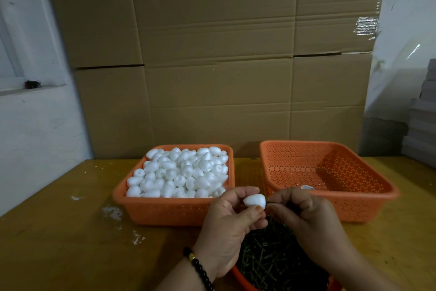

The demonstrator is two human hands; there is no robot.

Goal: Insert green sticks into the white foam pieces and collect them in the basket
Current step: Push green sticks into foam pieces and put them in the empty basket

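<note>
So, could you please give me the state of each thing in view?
Left orange plastic basket: full of white foam pieces.
Right orange perforated basket: nearly empty.
Orange tub of green sticks: filled.
White foam piece: pinched in left hand.
Right hand: pinching a stick at the piece.

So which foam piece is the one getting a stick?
Find the two orange baskets on the wooden table; the left basket is heaped with white pieces. In front of it, the left hand pinches one foam piece, the only one lifted out.
</note>
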